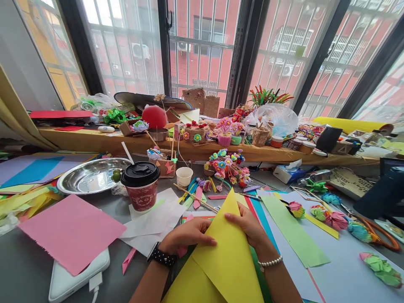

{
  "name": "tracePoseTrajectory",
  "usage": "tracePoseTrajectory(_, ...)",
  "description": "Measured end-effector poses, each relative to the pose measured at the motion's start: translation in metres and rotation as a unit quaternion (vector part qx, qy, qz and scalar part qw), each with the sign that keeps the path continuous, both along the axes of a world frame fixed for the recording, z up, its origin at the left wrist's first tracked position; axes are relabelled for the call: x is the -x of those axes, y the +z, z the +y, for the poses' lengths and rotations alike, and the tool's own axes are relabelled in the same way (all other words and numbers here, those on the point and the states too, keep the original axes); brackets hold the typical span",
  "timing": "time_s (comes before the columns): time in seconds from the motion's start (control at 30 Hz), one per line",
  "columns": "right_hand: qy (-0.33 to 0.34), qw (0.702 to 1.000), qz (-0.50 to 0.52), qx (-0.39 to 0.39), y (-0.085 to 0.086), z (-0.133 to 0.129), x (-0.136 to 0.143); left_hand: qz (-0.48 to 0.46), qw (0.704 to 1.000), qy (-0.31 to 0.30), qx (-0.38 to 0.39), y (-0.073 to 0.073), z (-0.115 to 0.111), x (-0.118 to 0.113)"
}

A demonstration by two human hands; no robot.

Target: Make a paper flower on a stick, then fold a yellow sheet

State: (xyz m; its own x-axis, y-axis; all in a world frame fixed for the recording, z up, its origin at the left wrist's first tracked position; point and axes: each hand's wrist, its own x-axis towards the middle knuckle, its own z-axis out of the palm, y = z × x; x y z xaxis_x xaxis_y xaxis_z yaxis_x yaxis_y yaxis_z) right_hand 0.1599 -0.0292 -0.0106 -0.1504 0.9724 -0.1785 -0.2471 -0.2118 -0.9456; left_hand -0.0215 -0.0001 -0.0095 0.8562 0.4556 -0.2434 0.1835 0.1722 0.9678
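Note:
A large sheet of yellow paper, folded over itself to a point at the top, is held up in front of me. My left hand grips its left edge, the thumb lying flat on the front face and the other fingers behind. On the right edge near the tip, my right hand pinches the paper with its thumb in front; its fingers are mostly hidden behind the sheet. Below the tip, one layer overlaps another along a slanting edge. Under the right side some dark green shows.
At left lie pink paper over a white power bank, a lidded cup with a straw, and a metal plate. Light green paper, paper flowers and orange-handled scissors are at right. Crafts crowd the windowsill.

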Motion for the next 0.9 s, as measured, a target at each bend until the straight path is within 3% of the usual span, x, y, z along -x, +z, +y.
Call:
tracePoseTrajectory(0.23, 0.041, 0.999, 0.003, -0.011, 0.003, -0.005, 0.002, 0.034, 0.999, -0.031, -0.012, 0.013, 0.000, 0.015)
tracePoseTrajectory(0.3, 0.059, 0.998, 0.000, 0.000, 0.004, -0.008, 0.005, 0.041, 0.998, 0.026, -0.025, 0.015, 0.003, 0.020)
tracePoseTrajectory(0.43, 0.111, 0.994, 0.014, 0.002, 0.006, -0.012, 0.016, -0.047, 0.979, 0.195, -0.049, 0.013, 0.011, 0.016)
tracePoseTrajectory(0.5, 0.146, 0.989, 0.028, -0.013, 0.006, -0.013, 0.021, -0.095, 0.969, 0.224, -0.043, 0.009, 0.010, 0.008)
tracePoseTrajectory(0.7, 0.183, 0.982, 0.028, -0.025, -0.001, -0.017, 0.031, -0.128, 0.973, 0.184, 0.059, 0.005, -0.005, -0.013)
tracePoseTrajectory(0.9, 0.183, 0.983, 0.018, -0.020, -0.008, -0.018, 0.031, -0.149, 0.964, 0.212, 0.067, 0.008, -0.009, -0.015)
